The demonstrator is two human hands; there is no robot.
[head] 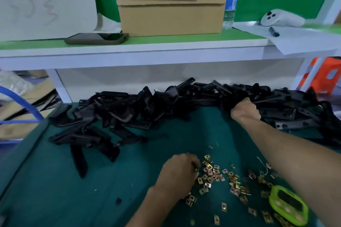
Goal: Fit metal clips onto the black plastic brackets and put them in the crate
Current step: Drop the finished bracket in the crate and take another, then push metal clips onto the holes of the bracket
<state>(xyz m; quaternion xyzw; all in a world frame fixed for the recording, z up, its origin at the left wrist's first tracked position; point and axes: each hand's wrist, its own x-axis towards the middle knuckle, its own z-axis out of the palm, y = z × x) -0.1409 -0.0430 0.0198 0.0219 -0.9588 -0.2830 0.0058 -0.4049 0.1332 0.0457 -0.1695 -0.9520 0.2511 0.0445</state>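
Clutching matte black brackets [129,112] in the right grip [244,109], left grip [178,171] pinching small brassy square clips [210,174].

On my feed: left hand [179,171] and right hand [244,110] both bare, left forearm [156,202] and right forearm [287,148] bare right to the frame edge. Fingers too blurred for finer detail.
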